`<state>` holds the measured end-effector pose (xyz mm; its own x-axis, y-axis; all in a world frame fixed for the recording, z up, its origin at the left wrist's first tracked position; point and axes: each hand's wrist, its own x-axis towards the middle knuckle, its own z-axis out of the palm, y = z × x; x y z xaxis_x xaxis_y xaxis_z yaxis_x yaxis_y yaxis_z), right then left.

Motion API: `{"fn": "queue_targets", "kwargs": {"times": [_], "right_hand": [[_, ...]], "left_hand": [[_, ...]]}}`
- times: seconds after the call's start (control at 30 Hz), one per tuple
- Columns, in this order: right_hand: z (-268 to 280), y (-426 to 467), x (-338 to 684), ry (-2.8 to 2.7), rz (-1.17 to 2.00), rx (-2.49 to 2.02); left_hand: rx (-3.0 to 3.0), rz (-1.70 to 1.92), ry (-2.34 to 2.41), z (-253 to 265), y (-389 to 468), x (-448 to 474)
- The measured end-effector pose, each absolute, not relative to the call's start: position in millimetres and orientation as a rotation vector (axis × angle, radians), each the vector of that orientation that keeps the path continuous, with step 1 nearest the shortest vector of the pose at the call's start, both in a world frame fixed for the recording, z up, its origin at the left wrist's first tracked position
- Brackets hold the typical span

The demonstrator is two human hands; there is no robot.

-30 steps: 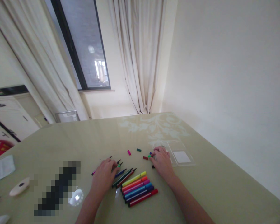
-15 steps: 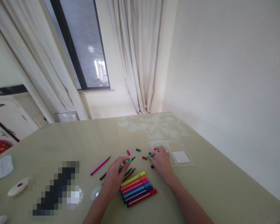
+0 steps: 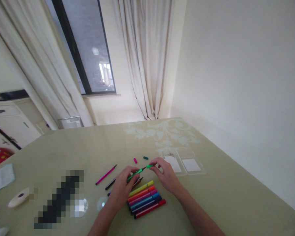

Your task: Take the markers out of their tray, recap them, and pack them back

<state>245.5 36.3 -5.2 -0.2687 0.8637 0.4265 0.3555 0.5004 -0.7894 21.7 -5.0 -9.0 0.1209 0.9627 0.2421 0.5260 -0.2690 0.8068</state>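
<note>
My left hand [image 3: 127, 181] is closed around a green marker [image 3: 138, 172], its dark tip pointing up and to the right. Pinched in the fingers of my right hand [image 3: 163, 170] is a green marker cap [image 3: 149, 166], just off that tip. Below my hands lies a row of capped markers, from a yellow marker [image 3: 144, 187] down to a red marker [image 3: 149, 208]. Uncapped markers lie partly under my left hand, among them a black marker [image 3: 110, 184]. Farther left rests an uncapped pink marker [image 3: 106, 174]. Beyond my hands sit a pink cap [image 3: 135, 161] and a dark green cap [image 3: 146, 158].
An opened clear plastic case [image 3: 202, 169] with white inserts lies behind my right hand. At the left are a white oval object [image 3: 18, 197], a pale packet [image 3: 1, 177] and a pixelated dark patch. A wall borders the table [image 3: 226, 196] on the right.
My right hand has picked up the green cap and brought it left to the marker's tip. My left hand still holds the green marker, nearly in place.
</note>
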Motion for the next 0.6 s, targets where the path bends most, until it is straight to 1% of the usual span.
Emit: {"fn": "queue_targets", "kwargs": {"times": [0.2,0.6], "right_hand": [[-3.0,33.4,241.9,-1.866,0.780,-0.928],[-9.4,33.3,237.4,-1.730,0.976,-0.979]], "left_hand": [[1.902,0.999,1.394,-5.7,-6.8,22.7],[1.854,1.019,1.378,-8.8,-9.4,31.2]]}}
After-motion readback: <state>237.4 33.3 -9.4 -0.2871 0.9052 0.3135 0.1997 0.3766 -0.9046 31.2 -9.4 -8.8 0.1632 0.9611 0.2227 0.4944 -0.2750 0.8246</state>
